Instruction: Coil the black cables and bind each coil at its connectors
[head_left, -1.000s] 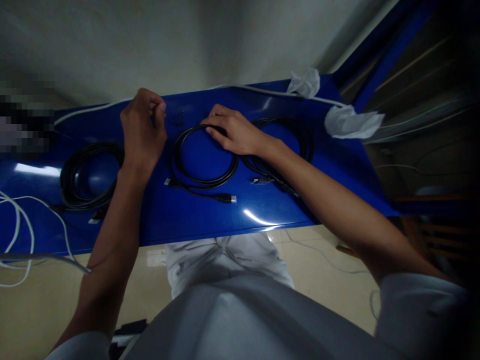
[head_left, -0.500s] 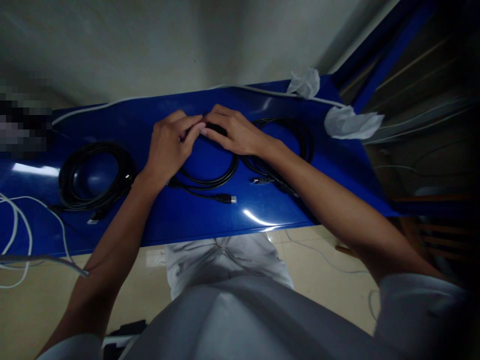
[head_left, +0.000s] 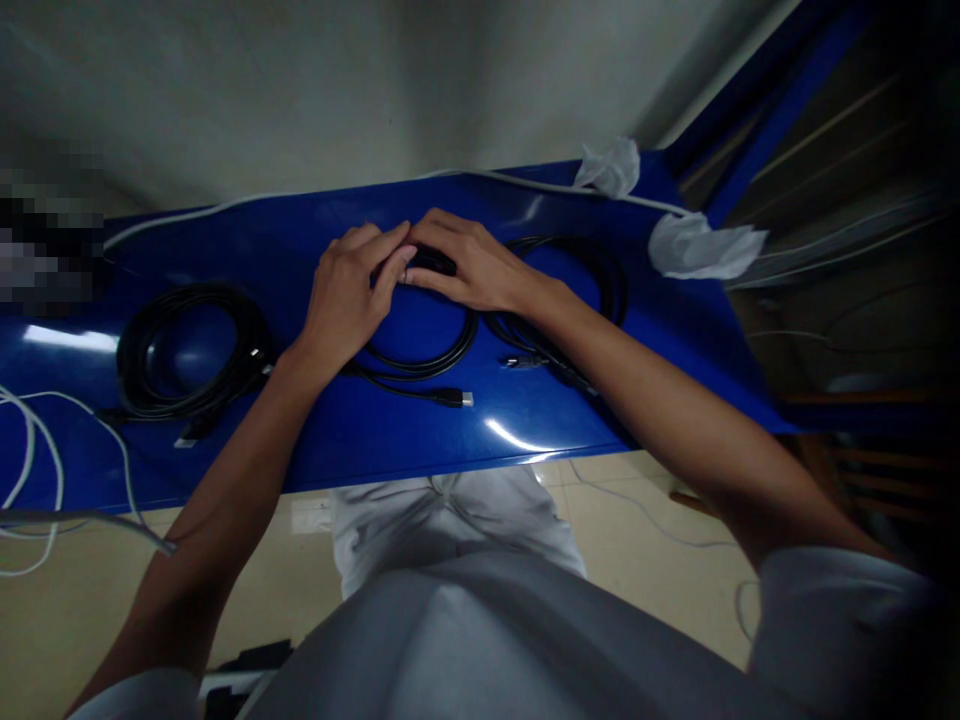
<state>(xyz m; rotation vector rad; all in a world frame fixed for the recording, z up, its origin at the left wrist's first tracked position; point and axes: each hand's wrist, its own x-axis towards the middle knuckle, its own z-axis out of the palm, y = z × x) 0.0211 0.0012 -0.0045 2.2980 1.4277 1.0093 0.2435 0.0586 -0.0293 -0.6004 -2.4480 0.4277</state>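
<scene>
A coiled black cable (head_left: pixel 429 373) lies on the blue table between my hands, its plug (head_left: pixel 454 398) with a pale metal tip pointing right near the front. My right hand (head_left: pixel 480 265) is closed around the bundled strands at the coil's far side. Beside it, fingertips touching or nearly so, my left hand (head_left: pixel 349 290) is pinched at the same spot; its fingers hide what they grip, apparently the cable. Another black cable coil (head_left: pixel 180 405) rests to the left, with metal-tipped plugs. Under my right forearm is a third coil (head_left: pixel 619 285), partly hidden, with a plug (head_left: pixel 521 361).
The blue table (head_left: pixel 390 450) backs onto a grey wall (head_left: pixel 300 110). A white cable (head_left: pixel 225 205) runs along its rear edge. Crumpled white wrappings (head_left: pixel 701 248) sit at the right. Loose white cables (head_left: pixel 56 470) hang over the left front edge.
My left hand has shifted slightly right and its fingers have moved at the cable. My right hand stays in nearly the same place. The coils lie as before.
</scene>
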